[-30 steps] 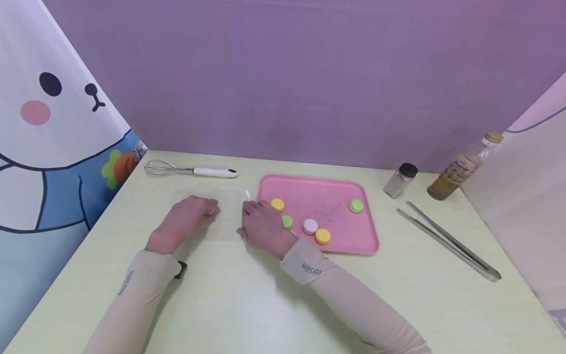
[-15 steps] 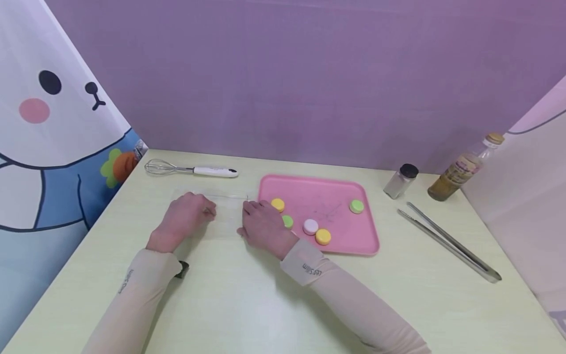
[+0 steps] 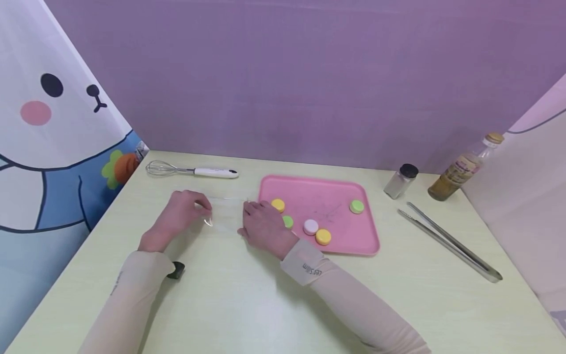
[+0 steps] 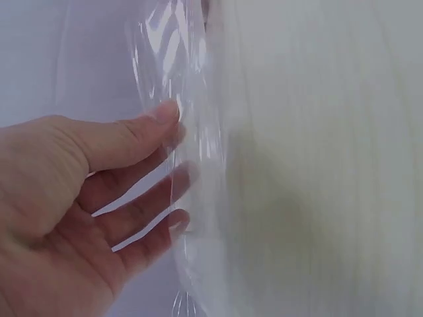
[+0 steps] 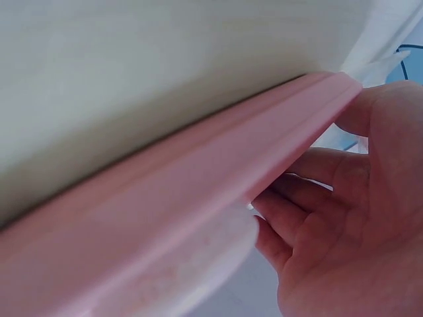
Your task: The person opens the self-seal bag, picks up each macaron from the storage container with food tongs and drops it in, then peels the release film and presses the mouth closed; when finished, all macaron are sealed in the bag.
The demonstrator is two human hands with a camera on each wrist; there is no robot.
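Observation:
A clear plastic bag (image 3: 226, 216) lies on the table, hard to make out against the pale top. My left hand (image 3: 181, 211) pinches its left edge between thumb and forefinger. In the left wrist view, the other fingers of the left hand (image 4: 86, 191) show through the crinkled plastic (image 4: 192, 125). At the bag's right end is my right hand (image 3: 265, 223), beside the left rim of a pink tray (image 3: 309, 187). From the right wrist, the tray's rim (image 5: 198, 158) hides the fingertips of the right hand (image 5: 357, 198), so I cannot tell how they meet the plastic.
On the tray are yellow macarons (image 3: 323, 237), green ones (image 3: 356, 206) and a lilac one (image 3: 310, 226). A whisk (image 3: 192, 170) lies at the back left. To the right are a black-capped jar (image 3: 400, 181), metal tongs (image 3: 451, 243) and a corked bottle (image 3: 464, 167).
My left hand has shifted a little left and pulled the plastic edge with it. The bag's far edge has drawn nearer. My right hand and the tray stay where they were.

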